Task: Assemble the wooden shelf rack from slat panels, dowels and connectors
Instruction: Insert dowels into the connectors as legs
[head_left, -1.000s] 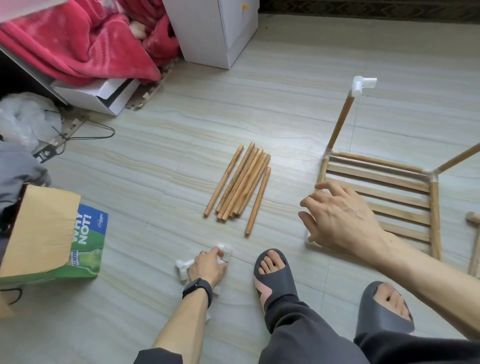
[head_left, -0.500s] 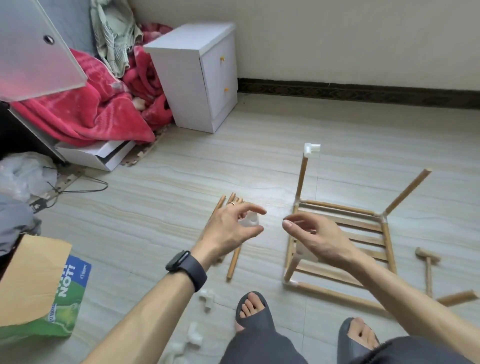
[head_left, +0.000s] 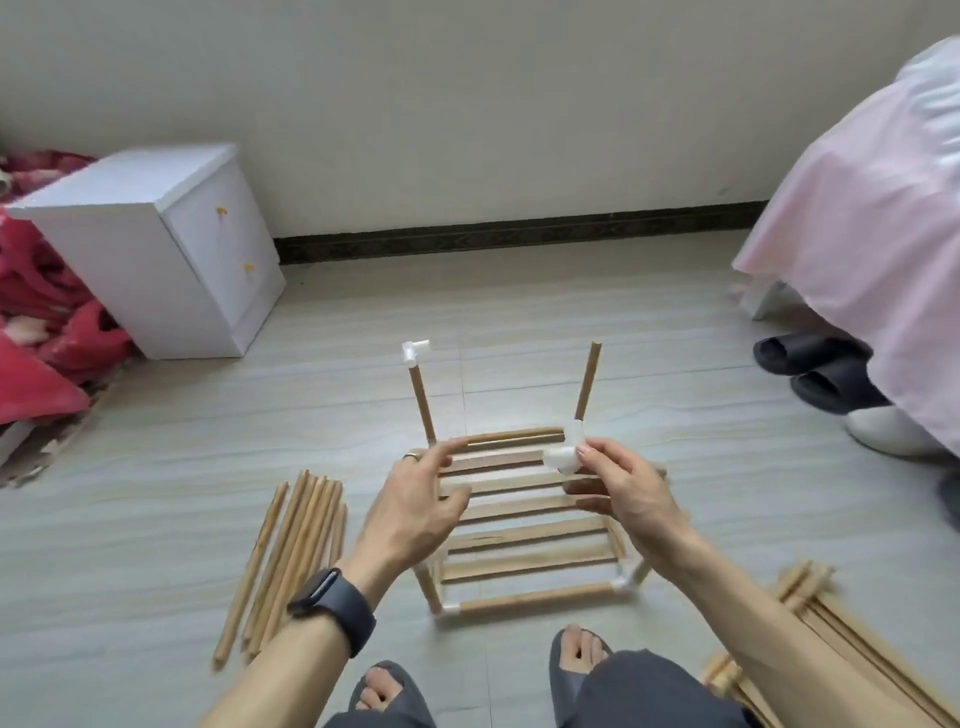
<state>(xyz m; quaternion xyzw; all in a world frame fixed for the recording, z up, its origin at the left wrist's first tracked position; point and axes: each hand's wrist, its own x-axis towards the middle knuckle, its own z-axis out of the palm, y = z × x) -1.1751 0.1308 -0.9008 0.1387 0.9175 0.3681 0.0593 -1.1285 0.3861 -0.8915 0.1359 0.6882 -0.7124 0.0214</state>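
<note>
Standing on pale, perhaps tiled, floor (head_left: 156, 519): rack (head_left: 524, 560).

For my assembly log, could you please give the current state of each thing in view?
Left hand: open, holding nothing.
Right hand: pinching the white connector.
Capped dowel: upright, elbow connector on top.
Bare dowel: upright, top uncapped.
Slat panel: lying horizontal in the dowel frame.
Loose dowels: lying bundled on the floor.
Cabinet drawers: closed.
</note>
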